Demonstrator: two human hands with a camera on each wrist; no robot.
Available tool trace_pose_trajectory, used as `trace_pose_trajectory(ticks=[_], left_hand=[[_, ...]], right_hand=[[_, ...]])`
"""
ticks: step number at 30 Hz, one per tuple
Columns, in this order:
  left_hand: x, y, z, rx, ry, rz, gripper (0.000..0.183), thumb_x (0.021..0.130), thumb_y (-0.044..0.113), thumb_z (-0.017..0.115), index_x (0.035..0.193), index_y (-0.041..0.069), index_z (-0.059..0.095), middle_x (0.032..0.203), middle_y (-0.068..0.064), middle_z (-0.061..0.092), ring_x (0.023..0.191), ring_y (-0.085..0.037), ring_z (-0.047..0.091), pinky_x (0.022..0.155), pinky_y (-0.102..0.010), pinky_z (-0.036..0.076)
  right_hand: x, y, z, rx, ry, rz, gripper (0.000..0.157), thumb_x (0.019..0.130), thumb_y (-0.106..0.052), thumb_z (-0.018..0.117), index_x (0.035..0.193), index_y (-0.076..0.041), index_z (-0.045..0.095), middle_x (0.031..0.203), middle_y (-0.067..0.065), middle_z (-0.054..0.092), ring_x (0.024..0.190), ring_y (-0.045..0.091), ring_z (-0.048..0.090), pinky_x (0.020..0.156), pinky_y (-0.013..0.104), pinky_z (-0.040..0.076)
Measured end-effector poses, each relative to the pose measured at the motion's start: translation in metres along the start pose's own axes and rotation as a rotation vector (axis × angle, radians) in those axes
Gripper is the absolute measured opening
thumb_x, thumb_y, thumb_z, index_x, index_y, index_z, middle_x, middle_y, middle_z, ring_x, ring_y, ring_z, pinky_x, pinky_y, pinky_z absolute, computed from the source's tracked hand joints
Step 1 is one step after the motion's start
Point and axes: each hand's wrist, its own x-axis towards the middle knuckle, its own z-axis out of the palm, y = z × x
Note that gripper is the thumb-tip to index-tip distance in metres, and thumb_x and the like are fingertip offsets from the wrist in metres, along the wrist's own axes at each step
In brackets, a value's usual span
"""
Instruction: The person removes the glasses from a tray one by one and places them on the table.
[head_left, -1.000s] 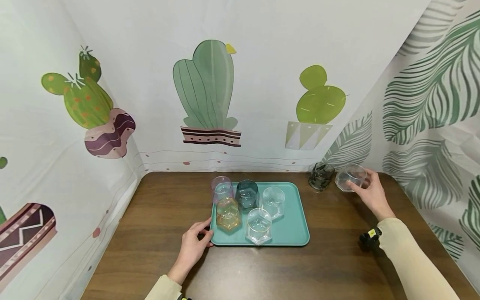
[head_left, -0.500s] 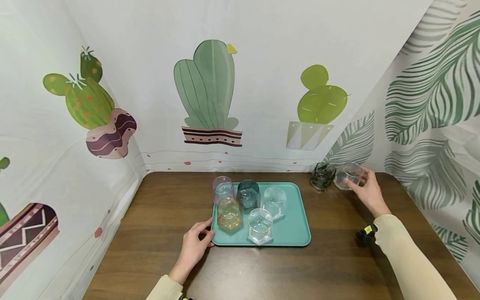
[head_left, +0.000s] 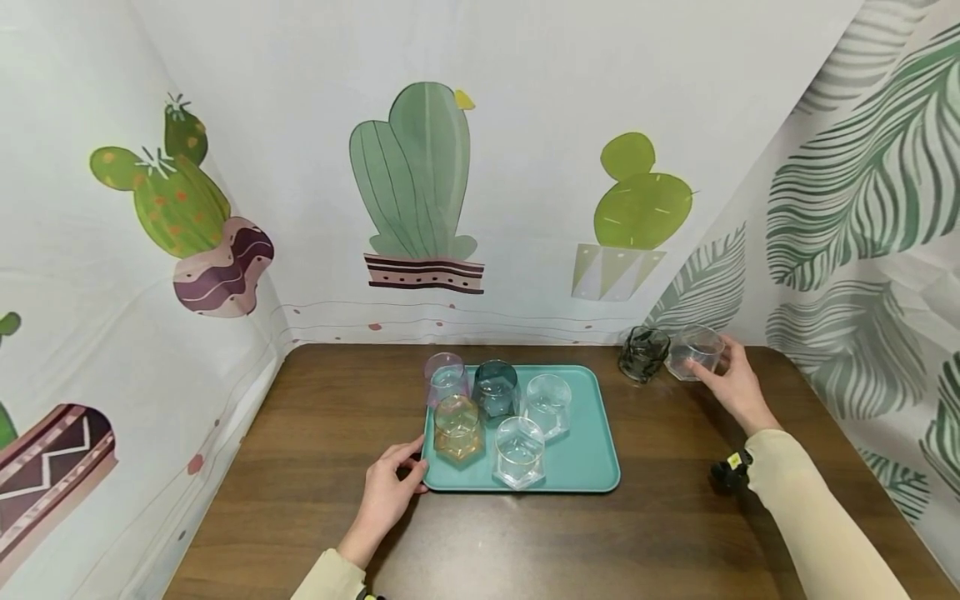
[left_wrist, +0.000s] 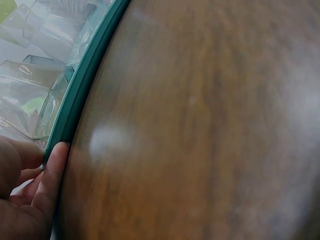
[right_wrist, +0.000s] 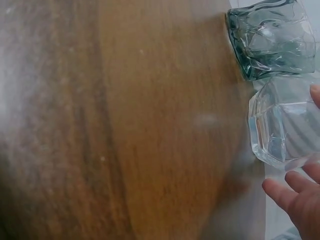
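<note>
Head view: a clear glass [head_left: 693, 354] is at the far right of the brown worktop [head_left: 570, 542], just beside a dark grey glass [head_left: 644, 354] and slightly nearer it than a second ago. The right grip [head_left: 735, 385] holds the clear glass between thumb and fingers. A yellow label [head_left: 734, 459] at that wrist is too small to read. The left grip [head_left: 388, 490] pinches the near left corner of a teal tray [head_left: 588, 450], as before; five glasses [head_left: 457, 437] stand on it, unmoved.
</note>
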Motion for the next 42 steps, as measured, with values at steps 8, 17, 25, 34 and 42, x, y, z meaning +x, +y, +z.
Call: trace_pose_trajectory(ticks=[8,17,25,34,42], left_hand=[[0.000,-0.003,0.002,0.008,0.000,-0.002,0.041,0.095,-0.002,0.071,0.136,-0.001,0.067,0.118,-0.018,0.068,0.076,-0.010,0.067,0.061,-0.023,0.065],[0.000,-0.003,0.002,0.020,-0.003,-0.004,0.041,0.096,-0.003,0.070,0.137,-0.001,0.067,0.117,-0.018,0.068,0.075,-0.009,0.067,0.061,-0.022,0.065],[0.001,-0.003,0.002,0.021,-0.003,-0.010,0.041,0.096,-0.002,0.071,0.137,0.000,0.067,0.117,-0.017,0.068,0.077,-0.010,0.067,0.061,-0.022,0.065],[0.001,0.000,0.000,0.012,-0.005,-0.016,0.042,0.096,-0.002,0.071,0.138,0.000,0.066,0.118,-0.017,0.067,0.079,-0.011,0.067,0.062,-0.023,0.065],[0.002,0.001,0.000,0.022,-0.001,-0.014,0.042,0.096,-0.003,0.071,0.138,-0.001,0.066,0.117,-0.017,0.068,0.079,-0.011,0.068,0.062,-0.022,0.065]], right_hand=[[-0.012,0.006,-0.004,0.012,-0.045,0.019,0.096,0.104,-0.044,0.061,0.162,0.008,0.005,0.155,0.045,0.025,0.139,0.063,0.033,0.103,0.077,0.042],[-0.032,0.005,-0.002,-0.022,0.105,-0.009,0.073,0.103,-0.034,0.065,0.153,0.010,0.034,0.143,0.036,0.048,0.124,0.048,0.055,0.073,0.002,0.042],[-0.055,-0.006,0.001,0.035,0.226,-0.066,0.053,0.102,-0.022,0.067,0.141,0.009,0.051,0.134,0.031,0.058,0.096,-0.016,0.050,0.076,-0.005,0.042],[-0.078,-0.031,0.010,0.074,0.237,-0.098,0.049,0.102,-0.023,0.069,0.140,0.004,0.054,0.124,0.002,0.062,0.097,-0.021,0.051,0.077,-0.003,0.046],[-0.098,-0.061,0.024,0.124,0.225,-0.203,0.041,0.099,-0.005,0.069,0.135,0.007,0.055,0.115,-0.027,0.053,0.099,-0.019,0.055,0.079,-0.003,0.048]])
